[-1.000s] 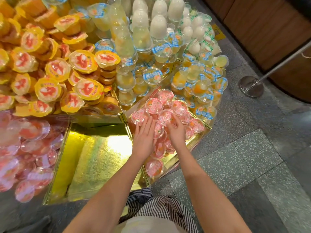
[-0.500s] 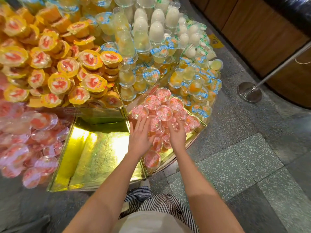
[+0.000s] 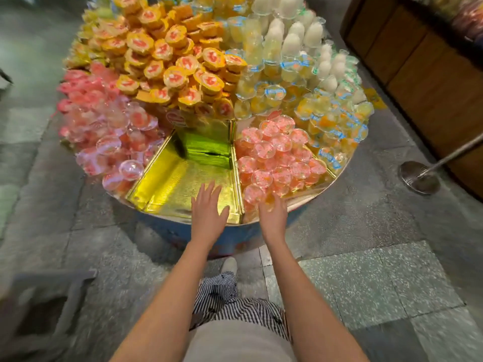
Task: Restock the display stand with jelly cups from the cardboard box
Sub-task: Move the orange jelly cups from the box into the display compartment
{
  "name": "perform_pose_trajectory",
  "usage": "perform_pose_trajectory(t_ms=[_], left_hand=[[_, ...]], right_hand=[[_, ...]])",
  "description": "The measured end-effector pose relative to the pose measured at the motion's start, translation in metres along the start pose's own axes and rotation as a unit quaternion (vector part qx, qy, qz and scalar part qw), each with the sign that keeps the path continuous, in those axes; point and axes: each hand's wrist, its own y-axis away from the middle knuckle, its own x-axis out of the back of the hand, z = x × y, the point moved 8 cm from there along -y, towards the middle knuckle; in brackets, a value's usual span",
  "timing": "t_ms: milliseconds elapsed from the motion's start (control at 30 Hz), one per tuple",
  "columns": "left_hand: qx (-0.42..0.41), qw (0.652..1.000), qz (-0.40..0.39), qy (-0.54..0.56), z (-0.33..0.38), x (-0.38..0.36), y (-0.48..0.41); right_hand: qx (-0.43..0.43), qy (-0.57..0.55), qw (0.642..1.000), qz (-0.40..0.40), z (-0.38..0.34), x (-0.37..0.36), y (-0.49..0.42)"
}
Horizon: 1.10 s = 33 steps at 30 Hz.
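Round tiered display stand (image 3: 167, 231): empty gold-foil compartment (image 3: 167, 184) near centre. Left grip (image 3: 209, 209) over it, fingers spread, holding nothing. Right grip (image 3: 273, 215) blurred, fingers loosely straight, empty, at near edge of pink clear-plastic jelly cups (image 3: 277, 158) heaped in right-hand compartment.

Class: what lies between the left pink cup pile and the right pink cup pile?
A gold compartment with no cups in it, seen in the head view; the left hand is over its front.

Both bare forearms reach forward, side by side and apart. The left hand (image 3: 209, 209) lies flat, palm down, fingers straight and slightly spread. The right hand (image 3: 273, 216) holds nothing, its loose fingers blurred.
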Motion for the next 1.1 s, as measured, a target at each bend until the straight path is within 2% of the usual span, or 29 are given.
perform_pose_trajectory(t_ms=[100,233,400,567,733,933,1100], left_hand=[[0.016,1.000,0.020,-0.013,-0.029,0.023,0.064],[0.109,0.993,0.047,-0.017,-0.082,0.057,0.137],[0.181,0.976,0.119,0.019,-0.135,0.112,0.204],[0.248,0.954,0.167,0.023,-0.203,0.161,0.270],[0.304,0.932,0.194,0.035,-0.286,0.219,0.345],[0.387,0.881,0.271,0.035,-0.415,0.314,0.452],[0.473,0.816,0.330,0.034,-0.497,0.382,0.538]], right_hand=[[0.008,0.024,0.998,-0.049,0.009,-0.023,0.057],[0.021,0.087,0.988,-0.128,0.020,-0.060,0.128],[0.059,0.111,0.975,-0.184,0.003,-0.101,0.184],[0.120,0.140,0.951,-0.247,-0.027,-0.176,0.252],[0.140,0.171,0.929,-0.297,-0.048,-0.267,0.332],[0.179,0.208,0.873,-0.403,-0.073,-0.404,0.482],[0.218,0.235,0.821,-0.473,-0.086,-0.494,0.585]])
